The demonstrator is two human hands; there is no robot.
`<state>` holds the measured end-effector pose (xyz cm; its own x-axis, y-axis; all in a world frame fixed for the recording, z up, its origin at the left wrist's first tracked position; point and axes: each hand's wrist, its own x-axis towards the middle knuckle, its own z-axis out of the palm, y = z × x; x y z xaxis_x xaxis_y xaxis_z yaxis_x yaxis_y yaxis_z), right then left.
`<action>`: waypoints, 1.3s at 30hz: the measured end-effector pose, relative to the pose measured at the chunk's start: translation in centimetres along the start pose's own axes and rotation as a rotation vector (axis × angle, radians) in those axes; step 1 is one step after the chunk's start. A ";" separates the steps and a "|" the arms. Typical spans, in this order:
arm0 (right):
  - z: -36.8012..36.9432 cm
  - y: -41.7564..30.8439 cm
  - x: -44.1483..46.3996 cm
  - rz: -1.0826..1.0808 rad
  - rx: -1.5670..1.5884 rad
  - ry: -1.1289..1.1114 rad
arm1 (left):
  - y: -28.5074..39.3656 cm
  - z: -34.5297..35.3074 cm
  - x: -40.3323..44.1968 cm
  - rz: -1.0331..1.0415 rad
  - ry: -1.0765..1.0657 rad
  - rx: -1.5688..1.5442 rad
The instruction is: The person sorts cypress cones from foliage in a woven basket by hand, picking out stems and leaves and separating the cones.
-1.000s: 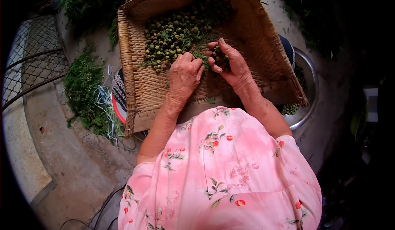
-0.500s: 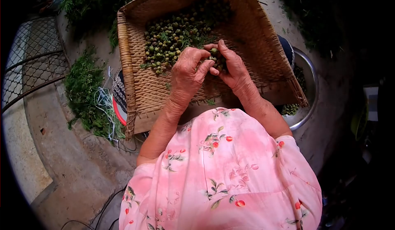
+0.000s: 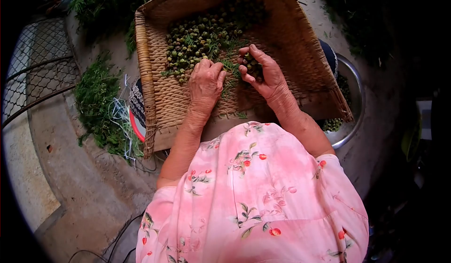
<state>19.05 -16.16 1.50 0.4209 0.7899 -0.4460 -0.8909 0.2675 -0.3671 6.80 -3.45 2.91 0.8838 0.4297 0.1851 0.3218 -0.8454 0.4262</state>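
A woven basket tray [image 3: 169, 108] lies in front of me, with a heap of small green-brown cones [image 3: 188, 44] and bits of green sprig [image 3: 230, 68]. My left hand [image 3: 206, 80] rests low at the near edge of the heap, its fingers bent together; anything between its fingertips is hidden. Cupped on the right side, my right hand [image 3: 266, 72] holds several of the same cones between its palm and curled fingers. A small gap separates the two hands.
Green cut branches [image 3: 96, 98] and pale plastic strings [image 3: 123, 126] lie on the floor at the left. A metal basin [image 3: 361, 103] with cones stands under the basket's right side. Wire mesh [image 3: 40, 65] is at far left.
My left hand first moved up to the cones in my right hand, then came back down left to the heap. My right hand has stayed nearly in place, still cupped around cones.
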 end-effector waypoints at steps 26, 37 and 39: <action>0.2 0.5 0.1 0.001 -0.030 -0.004 | 3.1 -1.2 1.8 -0.079 0.157 -0.557; 0.0 0.0 0.3 -0.079 0.095 0.074 | 0.7 1.6 3.2 -0.082 0.053 -0.228; -0.2 0.0 0.4 -0.078 0.101 0.054 | 1.0 2.5 3.9 -0.039 0.052 -0.178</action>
<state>19.26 -15.98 1.22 0.4957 0.7342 -0.4639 -0.8666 0.3834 -0.3193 11.42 -3.41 1.88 0.8514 0.4811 0.2090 0.2867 -0.7604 0.5828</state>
